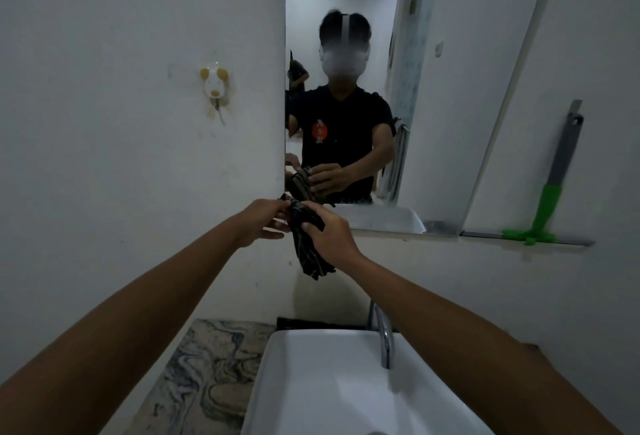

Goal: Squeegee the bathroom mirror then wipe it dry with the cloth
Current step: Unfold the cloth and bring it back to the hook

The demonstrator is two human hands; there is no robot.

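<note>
A dark striped cloth [310, 247] hangs bunched between my two hands, just below the mirror's lower left corner. My left hand [261, 223] pinches its top edge, and my right hand [332, 235] grips it from the right side. The mirror [433, 88] is a tall pane on the wall ahead, and it reflects a person holding the cloth. The squeegee [550, 192], with a grey handle and green head, leans upright against the wall on a narrow shelf to the right of the mirror, apart from both hands.
A white basin [311, 393] sits below with a chrome tap [382, 341] at its back. A marbled counter [204, 372] lies to its left. A small dog-shaped wall hook [214, 86] is on the left wall. The metal shelf [571, 240] runs under the mirror.
</note>
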